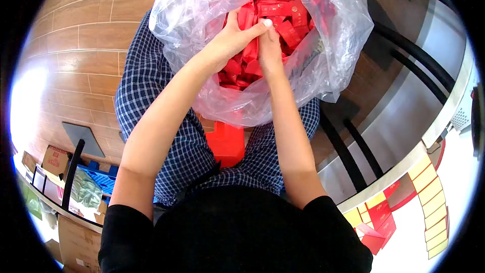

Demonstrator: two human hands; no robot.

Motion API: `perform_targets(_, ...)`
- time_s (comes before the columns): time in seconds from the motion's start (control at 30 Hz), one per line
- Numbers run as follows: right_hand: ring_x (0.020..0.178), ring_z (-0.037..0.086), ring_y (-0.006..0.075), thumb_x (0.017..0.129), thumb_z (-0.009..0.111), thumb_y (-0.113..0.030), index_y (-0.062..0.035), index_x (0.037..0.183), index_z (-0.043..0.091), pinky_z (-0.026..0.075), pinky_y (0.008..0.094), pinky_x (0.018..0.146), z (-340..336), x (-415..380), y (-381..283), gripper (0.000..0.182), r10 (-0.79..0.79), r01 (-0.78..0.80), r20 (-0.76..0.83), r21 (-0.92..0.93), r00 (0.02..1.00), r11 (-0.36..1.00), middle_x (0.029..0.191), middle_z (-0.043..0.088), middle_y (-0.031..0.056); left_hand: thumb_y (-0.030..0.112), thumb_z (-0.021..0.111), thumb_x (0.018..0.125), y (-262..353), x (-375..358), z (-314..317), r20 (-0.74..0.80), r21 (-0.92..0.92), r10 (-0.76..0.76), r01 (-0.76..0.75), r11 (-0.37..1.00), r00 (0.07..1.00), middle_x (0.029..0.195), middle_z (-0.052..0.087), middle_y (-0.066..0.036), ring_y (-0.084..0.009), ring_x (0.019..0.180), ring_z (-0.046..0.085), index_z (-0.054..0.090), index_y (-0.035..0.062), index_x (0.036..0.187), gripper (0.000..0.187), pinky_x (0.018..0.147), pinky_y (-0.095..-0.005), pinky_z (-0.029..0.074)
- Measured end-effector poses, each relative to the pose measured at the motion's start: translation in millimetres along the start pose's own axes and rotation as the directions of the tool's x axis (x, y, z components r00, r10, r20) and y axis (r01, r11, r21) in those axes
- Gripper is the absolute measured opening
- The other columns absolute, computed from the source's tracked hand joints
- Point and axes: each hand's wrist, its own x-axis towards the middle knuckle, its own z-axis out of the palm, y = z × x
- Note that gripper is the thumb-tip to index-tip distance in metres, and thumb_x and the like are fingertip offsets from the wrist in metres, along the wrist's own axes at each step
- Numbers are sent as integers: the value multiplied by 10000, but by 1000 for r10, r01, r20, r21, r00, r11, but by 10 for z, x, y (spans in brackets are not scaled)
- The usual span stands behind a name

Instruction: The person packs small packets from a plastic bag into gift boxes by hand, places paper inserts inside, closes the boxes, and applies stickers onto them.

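A large clear plastic bag stands wide-mouthed between my knees, filled with red packets bearing gold print. Both hands are inside its mouth, over the packets. My left hand is curled around a red packet, its thumb reaching right. Close against that thumb, my right hand is turned edge-on with its fingers bent down and mostly hidden; what it grips I cannot tell. A small white round piece shows where the thumbs meet.
Beneath the bag is a red plastic stool. A white table on black legs runs along the right, bearing red and yellow boxes. Cardboard boxes and a blue crate are at the lower left, on the wood-tiled floor.
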Motion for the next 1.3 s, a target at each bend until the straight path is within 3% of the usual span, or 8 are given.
perform_targets(0.23, 817, 628, 285, 934, 515, -236, 21, 1013, 550, 483, 390, 772, 58, 237, 464, 271, 36, -83, -217, -212, 976, 974, 892, 639, 169, 329, 740, 809, 31, 80, -57, -63, -18, -12, 10, 1000, 998, 1124, 544, -89, -172, 998, 555, 333, 51, 1322, 711, 862, -330, 469)
perform_targets(0.43, 876, 622, 367, 770, 707, -231, 2, 957, 593, 492, 456, 772, 178, -215, 1382, 319, -32, 150, 214, -562, 976, 813, 898, 653, 191, 313, 732, 817, 119, 31, -18, -175, -156, -34, 6, 988, 984, 985, 534, -69, -151, 840, 562, 324, 70, 1292, 672, 745, -317, 500)
perform_targets(0.57, 770, 640, 344, 777, 715, -234, -3, 968, 584, 500, 465, 701, 138, -349, 1135, 327, 60, -63, -33, -792, 998, 608, 860, 645, 193, 294, 723, 827, 131, 23, -24, -154, -185, -42, 13, 983, 987, 1023, 535, -76, -161, 875, 569, 318, 75, 1294, 655, 763, -326, 507)
perform_targets(0.7, 575, 620, 224, 842, 649, -126, 15, 1005, 547, 505, 342, 550, -268, -182, 1129, 238, 266, -298, -341, -43, 901, 954, 811, 651, 131, 281, 710, 834, 28, 90, -94, -116, -150, -8, -10, 989, 993, 1139, 516, -124, -193, 995, 559, 260, 47, 1332, 711, 861, -351, 480)
perform_targets(0.83, 733, 601, 217, 865, 582, -13, 3, 1194, 441, 520, 291, 674, -452, -257, 430, 358, 459, -219, -173, 700, 871, 680, 913, 610, 124, 313, 727, 814, 113, 41, -77, -90, -94, -37, 28, 995, 995, 1231, 496, -162, -222, 1118, 531, 196, 15, 1377, 830, 960, -364, 438)
perform_targets(1.07, 655, 538, 146, 907, 567, -128, -49, 1113, 547, 467, 243, 592, -388, -391, -78, 221, 441, -388, 249, 885, 862, 259, 806, 620, 54, 352, 799, 745, 92, 0, 3, -158, 110, 59, -42, 993, 986, 1236, 494, -168, -225, 1146, 520, 189, -8, 1378, 950, 990, -348, 418)
perform_targets(1.23, 601, 536, 102, 945, 532, -200, -57, 1204, 545, 374, 223, 493, -175, -446, -317, 296, 407, -454, 250, 702, 879, 548, 730, 603, 42, 340, 794, 761, 28, 77, -2, -76, 10, 95, -94, 995, 993, 1225, 501, -141, -229, 1113, 530, 285, 6, 1337, 839, 959, -370, 429)
perform_targets(1.3, 541, 500, 85, 957, 517, -246, -47, 1118, 598, 375, 222, 494, -158, -376, -376, 269, 388, -395, 70, 184, 919, 900, 730, 612, 42, 314, 766, 795, 63, 39, -14, -98, 32, 42, -39, 999, 994, 1179, 523, -128, -211, 1066, 556, 262, 10, 1341, 803, 935, -350, 447)
